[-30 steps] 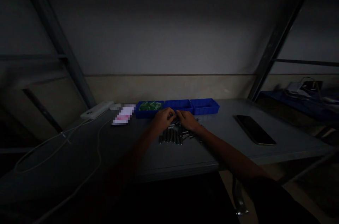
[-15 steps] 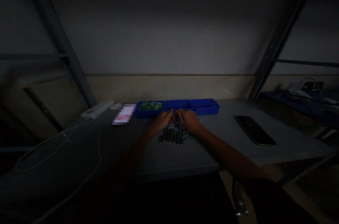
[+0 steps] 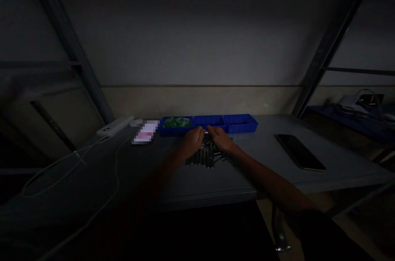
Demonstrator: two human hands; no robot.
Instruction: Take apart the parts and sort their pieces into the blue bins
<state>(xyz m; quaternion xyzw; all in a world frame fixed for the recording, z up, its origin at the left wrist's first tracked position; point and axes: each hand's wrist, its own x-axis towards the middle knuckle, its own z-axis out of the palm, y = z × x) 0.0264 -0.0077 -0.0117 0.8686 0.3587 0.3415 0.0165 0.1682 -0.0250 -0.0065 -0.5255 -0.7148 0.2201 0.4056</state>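
Note:
My left hand [image 3: 193,141] and my right hand [image 3: 219,137] meet over the table, fingers closed in a pinch. A short bright sliver of something small shows between the fingertips; what it is I cannot make out. Below them lies a pile of metal cylinders [image 3: 203,158], several lined up side by side at the front left and others jumbled to the right, partly covered by my hands. Just behind the hands is the middle blue bin [image 3: 202,120]. The left blue bin [image 3: 173,131] holds green packets [image 3: 176,122], and the right blue bin [image 3: 242,128] stands beside the middle one.
A dark phone [image 3: 300,152] lies on the grey table [image 3: 197,189] to the right. At the left are a lit, blurred-out screen [image 3: 145,132], a white device [image 3: 115,126] and a loose white cable [image 3: 116,170]. Metal posts [image 3: 92,92] flank the table before a wall.
My hands have turned slightly and drawn level, and a bright sliver now shows between the fingertips. The whole view has shifted a little. The bins and the pile look unchanged.

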